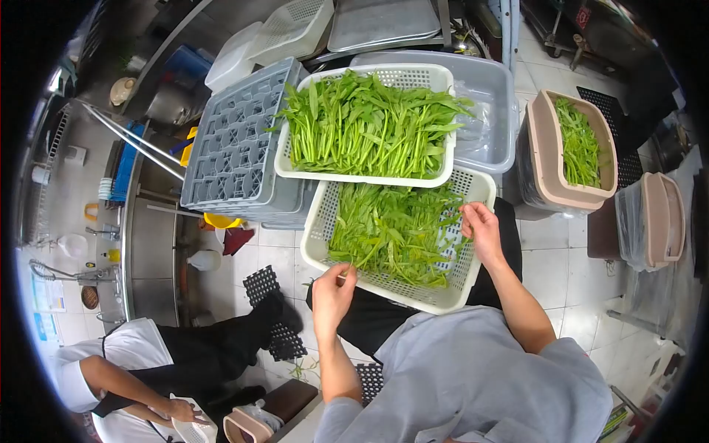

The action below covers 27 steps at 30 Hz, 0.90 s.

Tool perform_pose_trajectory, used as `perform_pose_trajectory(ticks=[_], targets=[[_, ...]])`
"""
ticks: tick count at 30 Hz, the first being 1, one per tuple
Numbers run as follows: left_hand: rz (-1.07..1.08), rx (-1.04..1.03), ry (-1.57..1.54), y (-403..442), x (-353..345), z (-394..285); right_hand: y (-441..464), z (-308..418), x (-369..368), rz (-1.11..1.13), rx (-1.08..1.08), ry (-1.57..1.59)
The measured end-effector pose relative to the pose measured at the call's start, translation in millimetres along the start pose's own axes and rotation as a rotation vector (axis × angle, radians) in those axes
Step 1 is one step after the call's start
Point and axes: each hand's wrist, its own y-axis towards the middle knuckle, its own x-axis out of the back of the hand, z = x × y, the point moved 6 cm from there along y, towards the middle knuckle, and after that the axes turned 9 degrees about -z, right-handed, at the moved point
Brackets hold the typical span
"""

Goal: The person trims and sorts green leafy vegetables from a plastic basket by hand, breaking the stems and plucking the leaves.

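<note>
A white perforated basket [465,284] rests at my lap with leafy green stems [391,236] in it. My left hand [334,295] is at its near left edge, fingers pinched around a bit of green stem. At the right side, my right hand [480,227] has its fingers closed at the edge of the leaves; what they hold is too small to make out. Just beyond, a second white basket [295,159] is heaped with long green stems [369,129], its near rim over the far part of the first.
Grey glass racks [236,140] are stacked left of the baskets. Behind lies a grey tub [491,133]. A beige bin [543,170] with greens stands right, another bin [665,221] farther right. A seated co-worker [133,369] at lower left holds a white basket.
</note>
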Motion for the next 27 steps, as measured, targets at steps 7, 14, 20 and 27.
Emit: perform_pose_trajectory(ticks=[7,14,20,27], targets=[[0.137,0.11,-0.349,-11.1,10.6,3.7,-22.9,41.3,-24.9,-0.036,0.137,-0.305],[0.292,0.08,-0.431,-11.2,-10.8,-8.7,-91.8,91.8,-133.4,0.611,1.046,-0.812],[-0.135,-0.393,-0.043,-13.4,0.9,-65.4,-83.2,48.3,-141.5,0.771,0.934,-0.962],[-0.051,-0.753,0.225,-26.2,-21.1,-93.2,-78.7,47.6,-135.0,0.744,0.806,-1.016]])
